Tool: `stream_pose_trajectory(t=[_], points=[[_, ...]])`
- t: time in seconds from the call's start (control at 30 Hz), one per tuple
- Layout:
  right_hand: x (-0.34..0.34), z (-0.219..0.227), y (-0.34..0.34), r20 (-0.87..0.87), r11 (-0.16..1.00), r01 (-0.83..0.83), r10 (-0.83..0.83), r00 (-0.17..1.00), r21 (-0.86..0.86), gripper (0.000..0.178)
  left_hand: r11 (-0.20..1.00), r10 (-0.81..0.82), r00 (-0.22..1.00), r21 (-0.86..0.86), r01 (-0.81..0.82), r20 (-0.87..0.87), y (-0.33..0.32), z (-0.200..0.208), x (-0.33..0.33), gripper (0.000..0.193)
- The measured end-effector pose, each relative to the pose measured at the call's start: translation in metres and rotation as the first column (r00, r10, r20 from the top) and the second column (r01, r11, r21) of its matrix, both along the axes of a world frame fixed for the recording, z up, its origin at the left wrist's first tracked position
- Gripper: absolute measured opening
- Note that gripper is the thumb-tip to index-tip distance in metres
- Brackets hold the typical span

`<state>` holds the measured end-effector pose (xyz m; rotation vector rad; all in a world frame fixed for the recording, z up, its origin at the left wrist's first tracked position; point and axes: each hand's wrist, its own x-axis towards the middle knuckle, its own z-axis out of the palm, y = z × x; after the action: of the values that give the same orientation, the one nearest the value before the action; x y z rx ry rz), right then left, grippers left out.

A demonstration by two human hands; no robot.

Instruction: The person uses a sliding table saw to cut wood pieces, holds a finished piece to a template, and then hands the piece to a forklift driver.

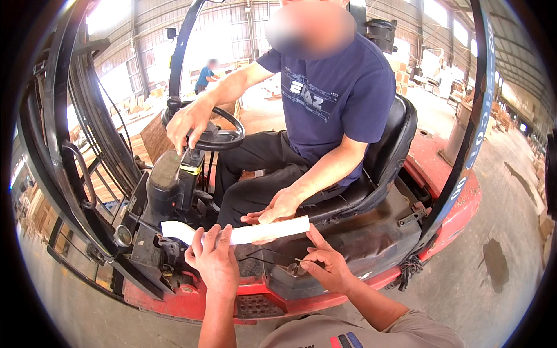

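Observation:
A long white strip (270, 231), like folded paper or card and bent at its left end, stretches across in front of me. My left hand (213, 261) is closed round its left part. Between thumb and fingers, my right hand (329, 265) pinches what looks like a pair of thin dark-framed glasses (264, 255). The raised index finger of that hand is by the strip's right end. Just behind the strip, a seated person's hand (281, 207) reaches down close to it; whether it touches is unclear. That person's other hand (190, 124) rests at the steering wheel (232, 139).
A person in a dark blue shirt (333, 95) sits on the black seat (400, 136) of a red forklift (331, 300). The mast (87, 116) rises at left, and a roof post (478, 98) at right. Farther back, another person (205, 75) stands near stacked boxes.

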<state>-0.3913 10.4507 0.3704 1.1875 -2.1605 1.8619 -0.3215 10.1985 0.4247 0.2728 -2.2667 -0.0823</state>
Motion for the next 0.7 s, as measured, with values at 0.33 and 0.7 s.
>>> stream_pose_trajectory(t=[0.33, 0.7], points=[[0.001, 0.003, -0.005, 0.027, 1.0, -0.017, 0.017, 0.999, -0.018, 0.01, 0.999, 0.014, 0.999, -0.033, -0.016, -0.052, -0.005, -0.001, 0.002, 0.043], [0.0, 0.001, -0.004, 0.041, 1.0, -0.004, 0.003, 0.999, 0.012, 0.013, 1.0, 0.0, 1.0, 0.029, -0.001, 0.009, -0.004, -0.001, -0.001, 0.044]])
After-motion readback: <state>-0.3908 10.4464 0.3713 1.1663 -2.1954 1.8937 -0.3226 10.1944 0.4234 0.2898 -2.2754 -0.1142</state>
